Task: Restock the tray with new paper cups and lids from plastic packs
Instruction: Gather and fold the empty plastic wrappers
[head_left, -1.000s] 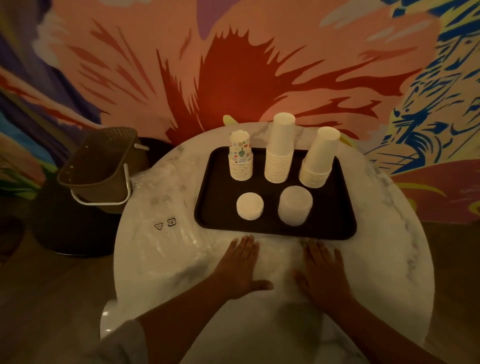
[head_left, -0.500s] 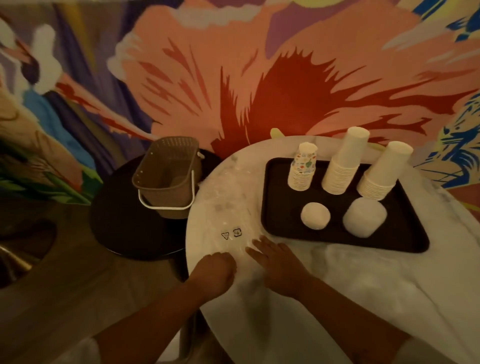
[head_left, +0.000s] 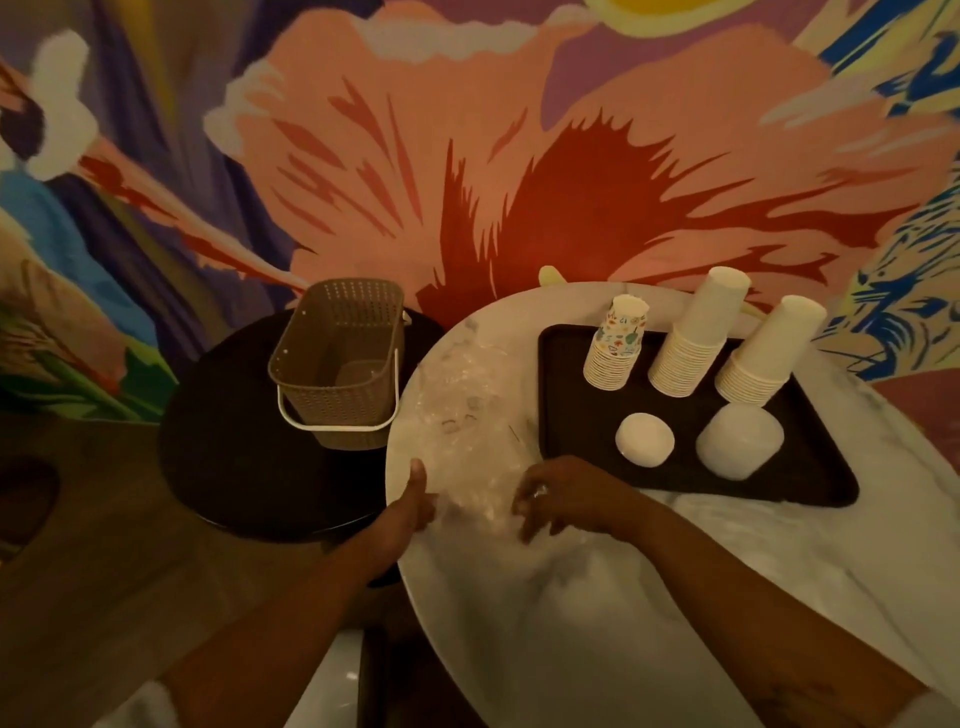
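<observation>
Both my hands sit at the near edge of the crumpled plastic wrap (head_left: 467, 415), left of the tray (head_left: 566, 395): left hand (head_left: 410, 506) thumb up, right hand (head_left: 563, 493) fingers loosely curled, neither clearly gripping. Feather-light, limp, slippery film, I judge; bunch it at this edge.

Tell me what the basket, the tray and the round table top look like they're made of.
Basket: seemingly moulded plastic, matte tan, perforated weave-pattern walls, pale handle. Tray: dark, matte, probably plastic; its rim is raised and rounded. Table top: white with grey veins, marble or a marble look.
</observation>
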